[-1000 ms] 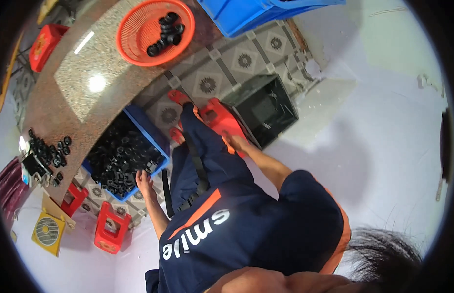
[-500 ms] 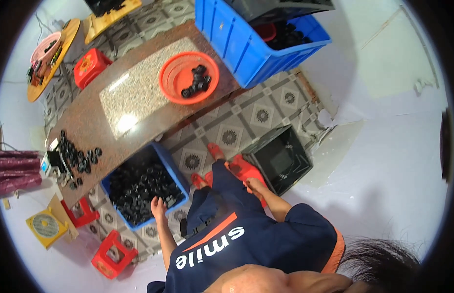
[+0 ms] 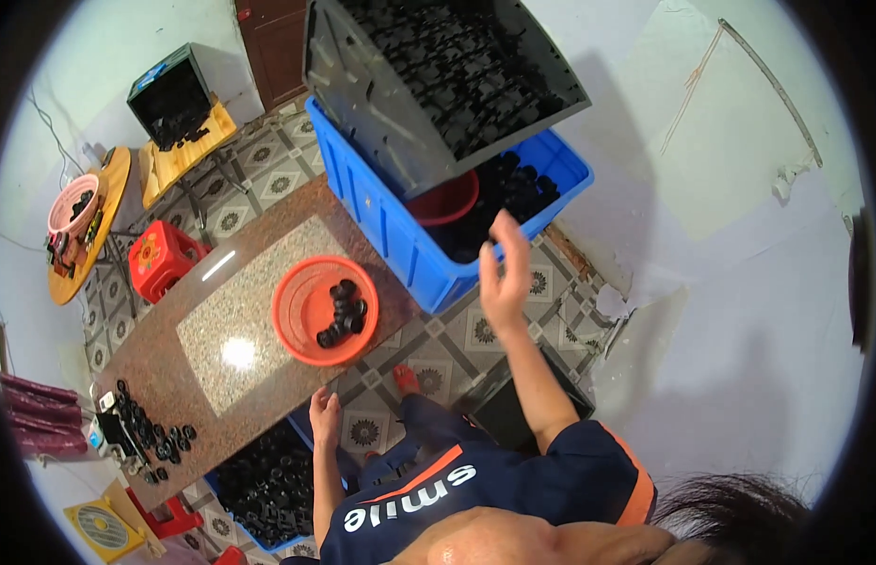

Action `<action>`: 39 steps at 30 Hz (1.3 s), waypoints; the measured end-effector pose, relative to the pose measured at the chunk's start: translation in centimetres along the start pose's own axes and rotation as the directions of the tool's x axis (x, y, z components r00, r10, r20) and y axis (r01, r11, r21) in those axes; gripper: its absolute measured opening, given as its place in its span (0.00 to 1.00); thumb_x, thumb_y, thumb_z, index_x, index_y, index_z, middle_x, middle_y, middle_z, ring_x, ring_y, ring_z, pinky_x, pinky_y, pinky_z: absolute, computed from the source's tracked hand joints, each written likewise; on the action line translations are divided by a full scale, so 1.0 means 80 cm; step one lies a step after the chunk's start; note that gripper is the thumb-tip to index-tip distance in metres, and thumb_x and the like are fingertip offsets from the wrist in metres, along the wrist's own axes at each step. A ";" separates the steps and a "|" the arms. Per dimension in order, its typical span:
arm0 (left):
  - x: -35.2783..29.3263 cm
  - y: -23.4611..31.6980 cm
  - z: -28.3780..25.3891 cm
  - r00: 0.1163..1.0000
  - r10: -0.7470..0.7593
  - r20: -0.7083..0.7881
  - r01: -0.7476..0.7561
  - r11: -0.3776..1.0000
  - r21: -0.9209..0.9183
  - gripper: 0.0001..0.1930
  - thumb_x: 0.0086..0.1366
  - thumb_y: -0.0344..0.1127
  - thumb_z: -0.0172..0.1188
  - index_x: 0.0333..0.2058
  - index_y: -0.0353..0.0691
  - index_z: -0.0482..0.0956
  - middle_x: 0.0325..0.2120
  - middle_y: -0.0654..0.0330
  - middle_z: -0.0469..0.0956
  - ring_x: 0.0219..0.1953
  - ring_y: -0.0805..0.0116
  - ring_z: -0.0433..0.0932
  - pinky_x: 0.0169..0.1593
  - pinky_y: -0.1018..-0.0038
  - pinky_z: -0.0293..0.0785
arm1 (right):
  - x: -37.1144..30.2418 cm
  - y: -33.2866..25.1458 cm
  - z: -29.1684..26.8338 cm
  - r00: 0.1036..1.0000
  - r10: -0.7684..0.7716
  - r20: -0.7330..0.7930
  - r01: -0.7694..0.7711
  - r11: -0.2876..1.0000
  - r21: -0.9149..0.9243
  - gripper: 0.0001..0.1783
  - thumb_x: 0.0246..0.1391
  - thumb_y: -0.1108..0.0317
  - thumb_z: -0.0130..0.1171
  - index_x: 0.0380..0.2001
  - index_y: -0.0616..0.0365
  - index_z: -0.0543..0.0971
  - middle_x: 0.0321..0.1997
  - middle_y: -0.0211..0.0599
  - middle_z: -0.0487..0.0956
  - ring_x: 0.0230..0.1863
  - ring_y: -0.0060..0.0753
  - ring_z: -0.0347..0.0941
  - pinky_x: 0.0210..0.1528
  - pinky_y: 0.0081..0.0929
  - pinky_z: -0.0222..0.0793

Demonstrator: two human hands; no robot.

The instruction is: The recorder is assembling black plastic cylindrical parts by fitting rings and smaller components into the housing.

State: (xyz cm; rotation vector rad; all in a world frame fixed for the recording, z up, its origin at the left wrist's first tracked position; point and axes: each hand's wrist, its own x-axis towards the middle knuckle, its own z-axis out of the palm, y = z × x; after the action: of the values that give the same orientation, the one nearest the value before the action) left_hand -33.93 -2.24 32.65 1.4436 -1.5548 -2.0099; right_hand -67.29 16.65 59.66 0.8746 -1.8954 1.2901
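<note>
Right hand (image 3: 506,282) up at the blue bin (image 3: 386,226), fingers parted! | Left hand (image 3: 326,416) low beside the table (image 3: 259,254) | Red basket (image 3: 289,334) up there, black parts (image 3: 342,311) inside!

This looks like a room of a house used as a small workshop: a patterned tile floor (image 3: 233,222), pale, patchy walls (image 3: 701,282), a purple curtain (image 3: 42,414) at the left and a brown door (image 3: 278,47) at the far side give it a domestic look. The work shows in the many small black parts (image 3: 160,438), strewn at the left end of the stone worktop (image 3: 221,311), gathered in an orange basket (image 3: 285,325) on it, and heaped in the big blue crate (image 3: 377,202) and the grey crate (image 3: 348,113) tilted above it, with a red plastic stool (image 3: 160,254) at the worktop's far side.
</note>
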 end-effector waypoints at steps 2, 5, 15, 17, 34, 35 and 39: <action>0.027 0.047 0.041 0.991 0.123 0.046 -0.121 0.991 -0.056 0.20 0.66 0.36 0.58 0.56 0.43 0.70 0.38 0.63 0.76 0.35 0.76 0.74 0.36 0.79 0.70 | 0.095 0.044 0.009 0.997 -0.069 -0.032 0.067 0.996 -0.066 0.18 0.58 0.71 0.57 0.52 0.64 0.75 0.57 0.47 0.74 0.58 0.47 0.69 0.60 0.38 0.64; 0.035 0.148 0.110 0.970 0.223 0.095 -0.220 0.975 -0.041 0.23 0.67 0.33 0.57 0.59 0.38 0.66 0.38 0.64 0.76 0.34 0.80 0.71 0.35 0.81 0.68 | 0.215 0.144 0.032 0.993 -0.094 0.072 0.106 0.974 -0.200 0.21 0.55 0.65 0.60 0.52 0.58 0.75 0.56 0.48 0.73 0.58 0.51 0.68 0.60 0.41 0.62; 0.073 0.384 0.197 0.760 0.584 0.286 -0.596 0.801 -0.051 0.23 0.69 0.34 0.56 0.60 0.38 0.66 0.46 0.57 0.75 0.44 0.71 0.75 0.48 0.75 0.73 | 0.380 0.354 0.120 0.775 0.550 0.312 -0.279 0.739 -0.613 0.36 0.61 0.42 0.48 0.66 0.49 0.62 0.65 0.46 0.68 0.63 0.49 0.65 0.59 0.51 0.64; 0.070 0.406 0.208 0.748 0.588 0.306 -0.599 0.798 -0.068 0.23 0.69 0.34 0.56 0.60 0.39 0.66 0.46 0.57 0.76 0.44 0.71 0.75 0.48 0.75 0.73 | 0.377 0.358 0.118 0.804 0.473 0.361 -0.182 0.773 -0.608 0.32 0.61 0.43 0.47 0.62 0.49 0.68 0.60 0.45 0.73 0.60 0.49 0.69 0.57 0.50 0.66; 0.084 0.481 0.278 0.550 0.765 0.336 -0.795 0.603 -0.071 0.35 0.63 0.39 0.64 0.64 0.42 0.58 0.48 0.53 0.72 0.44 0.65 0.75 0.44 0.69 0.74 | 0.412 0.351 0.143 0.903 0.193 0.383 0.038 0.853 -0.521 0.43 0.58 0.36 0.51 0.69 0.47 0.56 0.70 0.54 0.57 0.71 0.53 0.49 0.67 0.48 0.51; 0.087 0.494 0.292 0.508 0.815 0.277 -0.828 0.551 -0.104 0.37 0.62 0.39 0.65 0.65 0.42 0.56 0.50 0.53 0.70 0.45 0.65 0.74 0.45 0.69 0.73 | 0.431 0.350 0.138 0.901 0.211 0.379 -0.039 0.909 -0.415 0.44 0.57 0.39 0.55 0.67 0.58 0.60 0.69 0.56 0.59 0.70 0.54 0.52 0.67 0.44 0.53; 0.097 0.570 0.301 0.007 0.999 -0.036 -0.949 0.018 0.313 0.39 0.54 0.34 0.68 0.63 0.35 0.59 0.57 0.48 0.65 0.59 0.51 0.64 0.63 0.60 0.59 | 0.457 0.341 0.189 0.844 0.347 0.409 -0.103 0.853 -0.512 0.48 0.48 0.32 0.56 0.63 0.56 0.66 0.64 0.63 0.64 0.64 0.61 0.61 0.66 0.47 0.53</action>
State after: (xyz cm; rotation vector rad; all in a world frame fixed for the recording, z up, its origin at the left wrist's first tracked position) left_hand -73.61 -11.61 65.20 0.1746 -1.8015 -0.6824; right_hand -112.12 4.51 72.00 0.7651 -2.6440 0.6880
